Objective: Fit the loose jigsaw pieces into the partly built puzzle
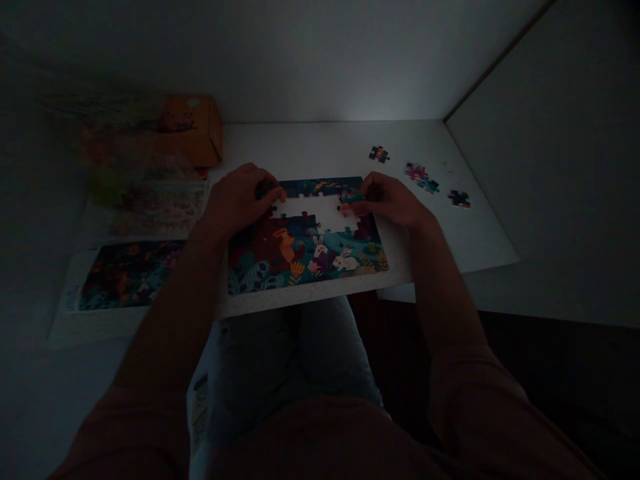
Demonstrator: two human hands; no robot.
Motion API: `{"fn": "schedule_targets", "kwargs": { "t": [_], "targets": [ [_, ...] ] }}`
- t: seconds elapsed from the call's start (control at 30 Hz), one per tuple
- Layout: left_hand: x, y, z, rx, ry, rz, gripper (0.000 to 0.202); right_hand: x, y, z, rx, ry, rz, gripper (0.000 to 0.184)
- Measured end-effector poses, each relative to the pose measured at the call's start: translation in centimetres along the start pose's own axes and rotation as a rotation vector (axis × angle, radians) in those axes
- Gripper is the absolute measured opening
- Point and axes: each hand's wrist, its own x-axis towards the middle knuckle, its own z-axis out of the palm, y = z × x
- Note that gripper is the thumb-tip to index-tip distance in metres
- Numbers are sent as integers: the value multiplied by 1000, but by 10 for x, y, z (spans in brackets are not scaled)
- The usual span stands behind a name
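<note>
A partly assembled jigsaw puzzle [295,263] lies on a white board [320,291], with rabbits, a fox-like animal and plants in its picture. A white gap [327,210] shows in its upper middle. My left hand [240,200] rests over the puzzle's upper left, thumb and forefinger pinched together; whatever they hold is too dark to make out. Over the upper right, my right hand [395,200] has curled fingers closed at a teal and red puzzle piece [351,199] by the gap's edge. The hands partly cover the puzzle's upper corners.
Loose puzzle pieces [379,154] lie at the back right, with a purple and teal cluster [421,177] and a dark piece [459,198]. An orange box [193,133], clear plastic packaging [150,207] and a printed picture sheet [133,275] are at left. Walls stand behind and right.
</note>
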Motion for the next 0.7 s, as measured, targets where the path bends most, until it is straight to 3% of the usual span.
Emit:
{"fn": "schedule_targets", "kwargs": {
  "t": [0.17, 0.33, 0.7],
  "targets": [
    [0, -1, 0, 0, -4, -18, 17, 3, -13, 14, 143, -40, -2, 53],
    [0, -4, 2, 17, -9, -1, 24, 7, -21, 28, 100, -135, 20, 53],
    [-4, 6, -3, 41, -32, -31, 27, 8, -19, 35, 172, -93, 44, 60]
  ]
}}
